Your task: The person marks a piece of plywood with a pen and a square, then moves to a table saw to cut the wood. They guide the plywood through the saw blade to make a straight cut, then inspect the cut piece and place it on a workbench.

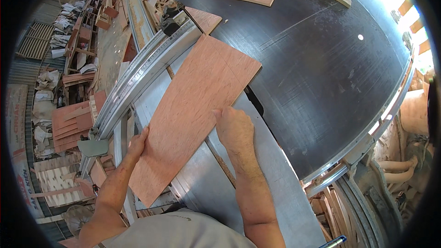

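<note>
Both hands lie flat on the board [193, 110], left hand [137, 143] at its edge, right hand [234, 128] pressing it onto the saw table [257, 156] beside the fence [138, 76], seemingly for steadiness.

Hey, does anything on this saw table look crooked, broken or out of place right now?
Nothing on the table stands out. The plywood sheet lies flat along the metal fence, with the left hand and right hand pressing on it. Offcuts clutter the floor on the left.

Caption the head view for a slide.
Both hands, left and right, press a plywood panel flat on a table saw.
</note>
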Demonstrator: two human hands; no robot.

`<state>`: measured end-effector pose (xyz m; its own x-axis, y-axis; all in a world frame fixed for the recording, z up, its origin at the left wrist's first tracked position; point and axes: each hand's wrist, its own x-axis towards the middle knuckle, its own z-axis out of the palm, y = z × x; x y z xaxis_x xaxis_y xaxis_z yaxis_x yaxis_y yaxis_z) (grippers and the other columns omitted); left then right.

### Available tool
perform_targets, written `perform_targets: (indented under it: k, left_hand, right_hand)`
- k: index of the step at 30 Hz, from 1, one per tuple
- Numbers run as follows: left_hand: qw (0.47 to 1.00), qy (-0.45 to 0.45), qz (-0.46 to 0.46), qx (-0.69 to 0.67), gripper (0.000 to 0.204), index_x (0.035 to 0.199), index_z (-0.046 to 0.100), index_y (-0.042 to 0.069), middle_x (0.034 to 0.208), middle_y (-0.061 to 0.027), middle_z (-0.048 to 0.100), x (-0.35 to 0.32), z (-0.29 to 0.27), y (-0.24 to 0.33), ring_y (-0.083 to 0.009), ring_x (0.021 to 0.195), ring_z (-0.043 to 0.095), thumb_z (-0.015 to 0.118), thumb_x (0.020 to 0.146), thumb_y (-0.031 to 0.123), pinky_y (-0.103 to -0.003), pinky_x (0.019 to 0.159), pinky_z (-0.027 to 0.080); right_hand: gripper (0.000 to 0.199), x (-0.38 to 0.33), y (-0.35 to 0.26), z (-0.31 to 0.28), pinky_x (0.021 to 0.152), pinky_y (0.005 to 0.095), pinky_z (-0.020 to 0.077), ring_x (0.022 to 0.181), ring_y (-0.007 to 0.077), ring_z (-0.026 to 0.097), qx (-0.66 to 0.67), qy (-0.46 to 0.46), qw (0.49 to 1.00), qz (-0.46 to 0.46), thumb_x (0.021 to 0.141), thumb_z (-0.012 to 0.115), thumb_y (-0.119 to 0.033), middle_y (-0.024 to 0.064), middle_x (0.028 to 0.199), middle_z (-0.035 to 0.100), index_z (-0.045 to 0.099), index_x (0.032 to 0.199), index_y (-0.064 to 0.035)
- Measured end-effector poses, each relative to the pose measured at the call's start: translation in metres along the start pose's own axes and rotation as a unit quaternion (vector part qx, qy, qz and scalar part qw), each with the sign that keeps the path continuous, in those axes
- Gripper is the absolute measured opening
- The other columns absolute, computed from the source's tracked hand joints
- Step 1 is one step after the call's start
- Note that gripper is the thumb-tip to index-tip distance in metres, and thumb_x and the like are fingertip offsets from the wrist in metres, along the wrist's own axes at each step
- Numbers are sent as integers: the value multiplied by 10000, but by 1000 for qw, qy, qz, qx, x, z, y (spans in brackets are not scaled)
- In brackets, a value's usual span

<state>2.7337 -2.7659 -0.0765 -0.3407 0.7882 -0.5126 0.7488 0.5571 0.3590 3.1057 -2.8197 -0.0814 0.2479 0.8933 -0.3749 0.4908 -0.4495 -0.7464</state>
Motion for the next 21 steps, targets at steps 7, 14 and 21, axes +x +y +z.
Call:
perform_targets:
  k: [7, 14, 21]
  left_hand:
    - [1000, 0, -8, 5, 949, 1127, 625, -162, 1110, -244, 650, 5, -1, 1, -280, 1065, 611, 576, 813, 732, -355, 930, 462]
    - [1000, -6, -17, 0, 964, 1161, 581, -196, 1173, -268, 622, -3, -4, 19, -301, 1113, 593, 572, 831, 710, -355, 956, 447]
    - [1000, -14, -18, -17, 932, 1143, 594, -190, 1159, -268, 629, 13, -4, 9, -301, 1104, 599, 572, 842, 691, -359, 952, 450]
  right_hand:
    - [328, 5, -1, 2, 663, 452, 537, 741, 364, 686, -12, -2, 1000, -2, 944, 602, -300, 204, 784, 684, 676, 881, 14]
    - [327, 11, -3, 4, 648, 445, 538, 724, 365, 684, -7, 1, 1000, -12, 944, 607, -299, 201, 767, 682, 678, 879, 13]
    - [335, 16, -8, 4, 661, 447, 539, 746, 362, 687, 4, -5, 1000, 1, 943, 607, -300, 203, 781, 686, 684, 895, 22]
